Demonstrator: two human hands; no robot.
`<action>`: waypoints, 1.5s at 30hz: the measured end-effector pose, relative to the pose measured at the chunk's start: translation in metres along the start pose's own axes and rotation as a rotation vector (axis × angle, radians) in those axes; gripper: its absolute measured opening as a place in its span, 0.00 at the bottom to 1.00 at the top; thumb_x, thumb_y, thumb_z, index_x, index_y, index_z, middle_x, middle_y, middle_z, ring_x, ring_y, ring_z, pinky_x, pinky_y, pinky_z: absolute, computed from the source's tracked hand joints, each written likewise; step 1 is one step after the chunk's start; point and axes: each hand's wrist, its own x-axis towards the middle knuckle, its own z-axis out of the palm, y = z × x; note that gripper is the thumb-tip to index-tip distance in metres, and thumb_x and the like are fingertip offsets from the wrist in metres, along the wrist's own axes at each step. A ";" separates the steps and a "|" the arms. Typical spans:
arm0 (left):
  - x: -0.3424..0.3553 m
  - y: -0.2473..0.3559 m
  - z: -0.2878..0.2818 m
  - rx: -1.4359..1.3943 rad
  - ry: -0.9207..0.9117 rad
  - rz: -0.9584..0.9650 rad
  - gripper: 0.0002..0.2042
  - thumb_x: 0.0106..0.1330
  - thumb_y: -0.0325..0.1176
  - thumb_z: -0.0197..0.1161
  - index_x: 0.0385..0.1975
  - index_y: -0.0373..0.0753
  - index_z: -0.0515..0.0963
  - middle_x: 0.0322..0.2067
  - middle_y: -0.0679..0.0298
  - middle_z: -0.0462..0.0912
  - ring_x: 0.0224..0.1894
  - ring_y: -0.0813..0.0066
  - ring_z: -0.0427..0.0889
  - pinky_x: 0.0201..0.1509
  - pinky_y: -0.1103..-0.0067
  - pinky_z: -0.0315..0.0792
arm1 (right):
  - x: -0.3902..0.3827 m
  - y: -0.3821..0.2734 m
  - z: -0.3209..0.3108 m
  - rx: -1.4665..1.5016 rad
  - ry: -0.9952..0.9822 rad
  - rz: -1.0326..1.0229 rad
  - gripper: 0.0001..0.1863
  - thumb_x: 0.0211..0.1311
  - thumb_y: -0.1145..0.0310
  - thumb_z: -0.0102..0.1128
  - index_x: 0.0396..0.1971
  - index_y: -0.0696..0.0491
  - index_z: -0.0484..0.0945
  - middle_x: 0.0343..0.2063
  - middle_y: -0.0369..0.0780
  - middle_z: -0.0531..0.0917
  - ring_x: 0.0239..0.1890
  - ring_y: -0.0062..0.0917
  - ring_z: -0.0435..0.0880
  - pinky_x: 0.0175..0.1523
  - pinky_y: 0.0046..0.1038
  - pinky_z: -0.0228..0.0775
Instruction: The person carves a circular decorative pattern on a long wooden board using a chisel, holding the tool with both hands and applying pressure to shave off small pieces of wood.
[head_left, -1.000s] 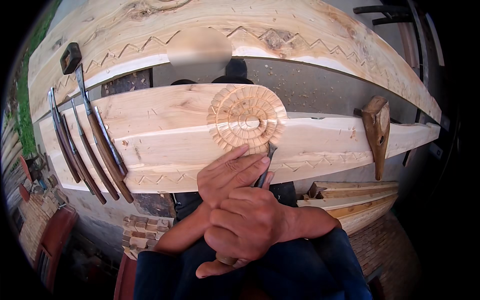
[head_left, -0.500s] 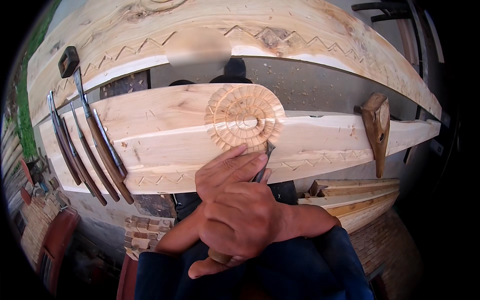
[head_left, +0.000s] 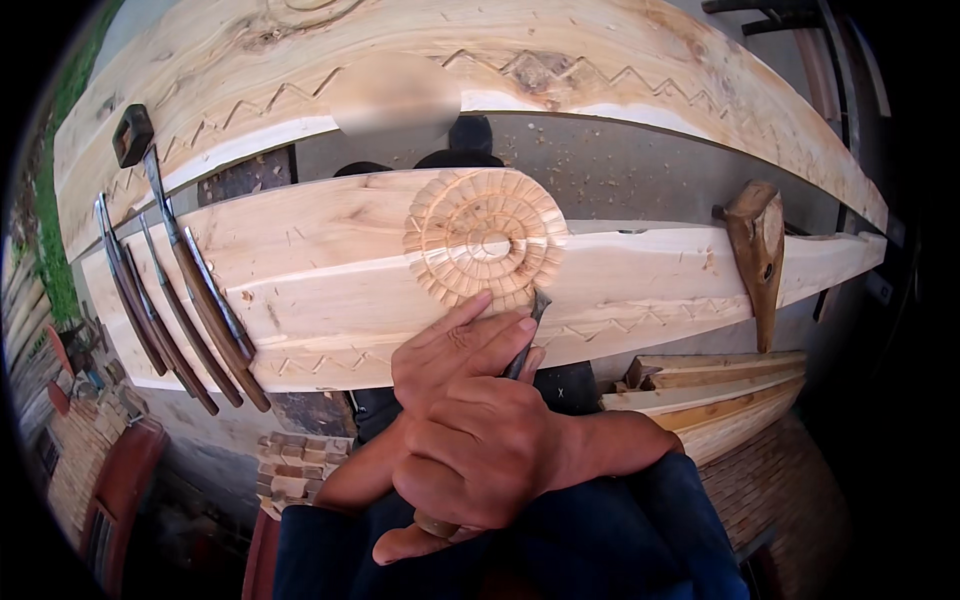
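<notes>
A chisel (head_left: 521, 358) slants up from my hands, its dark blade tip at the lower right edge of a round carved rosette (head_left: 468, 226) on a pale wooden board (head_left: 320, 235). My right hand (head_left: 475, 450) is closed around its handle; the rounded butt end shows beneath the fist, beside the stretched-out thumb. Ahead of the fist, my left hand (head_left: 445, 345) lies on the board, fingertips by the rosette's lower rim. The blade passes between its fingers, one fingertip showing on the far right side of it. Most of the handle is hidden.
Several wooden-handled carving tools (head_left: 185, 310) lie across the board's left end. A wooden mallet-like block (head_left: 757, 250) rests on its right. Beyond is another long plank (head_left: 600, 60) with zigzag carving. Stacked wood blocks (head_left: 300, 460) are below left, more timber (head_left: 710, 395) lower right.
The view has shifted very slightly. Both hands keep their grip, and the chisel tip stays at the rosette's lower edge, with hardly any visible movement.
</notes>
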 end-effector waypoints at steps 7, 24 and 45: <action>-0.002 0.004 0.010 0.013 0.174 -0.006 0.16 0.65 0.28 0.80 0.52 0.38 0.91 0.43 0.55 0.96 0.50 0.60 0.96 0.68 0.59 0.85 | 0.004 0.004 -0.003 0.022 -0.021 -0.023 0.36 0.77 0.36 0.63 0.19 0.52 0.68 0.19 0.37 0.71 0.19 0.27 0.75 0.24 0.30 0.64; -0.004 0.005 0.010 -0.030 0.212 -0.016 0.17 0.65 0.30 0.81 0.54 0.39 0.91 0.46 0.55 0.96 0.52 0.58 0.96 0.69 0.58 0.84 | 0.006 0.005 -0.004 0.028 -0.047 -0.029 0.35 0.75 0.37 0.67 0.19 0.52 0.69 0.18 0.36 0.71 0.18 0.26 0.75 0.23 0.28 0.63; -0.002 0.007 0.003 -0.056 0.142 -0.071 0.18 0.63 0.30 0.80 0.54 0.38 0.91 0.46 0.55 0.95 0.53 0.56 0.96 0.69 0.57 0.84 | 0.008 0.007 -0.004 0.041 -0.044 -0.029 0.36 0.75 0.37 0.67 0.18 0.52 0.68 0.18 0.37 0.74 0.18 0.26 0.78 0.23 0.28 0.68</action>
